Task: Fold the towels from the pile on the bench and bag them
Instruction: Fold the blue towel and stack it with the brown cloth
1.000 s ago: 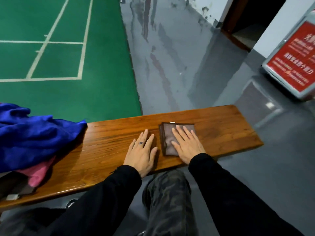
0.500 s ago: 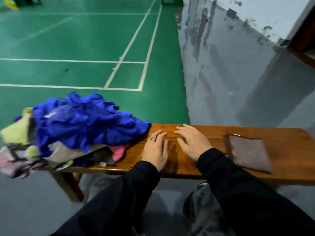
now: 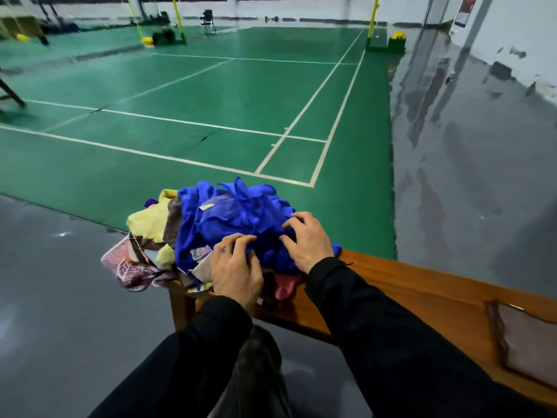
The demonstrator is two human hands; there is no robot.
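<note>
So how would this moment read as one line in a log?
step: next towel | left hand: on pile | right hand: on blue towel | folded towel: on bench

Both hands, left [image 3: 236, 274] and right [image 3: 307, 239], fingers curled, on blue towel [image 3: 235, 221] atop pile.

Pile [image 3: 229, 224] on bench [image 3: 422, 294] left end; folded towel [image 3: 524, 342] right.

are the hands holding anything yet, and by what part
Not clearly. Both hands rest with curled fingers on the blue towel atop the pile: left hand at its near edge, right hand on its right side. A closed grip cannot be told.
</note>
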